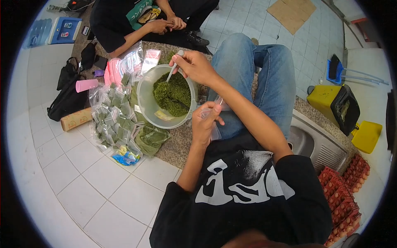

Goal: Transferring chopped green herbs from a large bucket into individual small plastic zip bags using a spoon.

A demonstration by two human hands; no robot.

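Observation:
My right hand (197,66) grips the handle of a pale spoon (172,70) from above. The spoon's bowl end dips into fine green shredded plant matter (173,96), which fills part of a translucent plastic tub (144,105). A dark, slender thing lies half buried in the green. Beside the tub, my left hand (205,122) pinches a small clear plastic bag (215,131) above my lap. Left of the tub is a heap of small clear zip bags (114,114) holding green contents. A larger bag of green matter (152,139) rests against the heap.
Behind the heap lie pink packaging (112,71), a pink cup (86,85) and a brown paper roll (76,119). A co-worker's hands (167,25) rest across the granite counter (176,147). A steel sink (301,139) and egg trays (338,201) are on my right.

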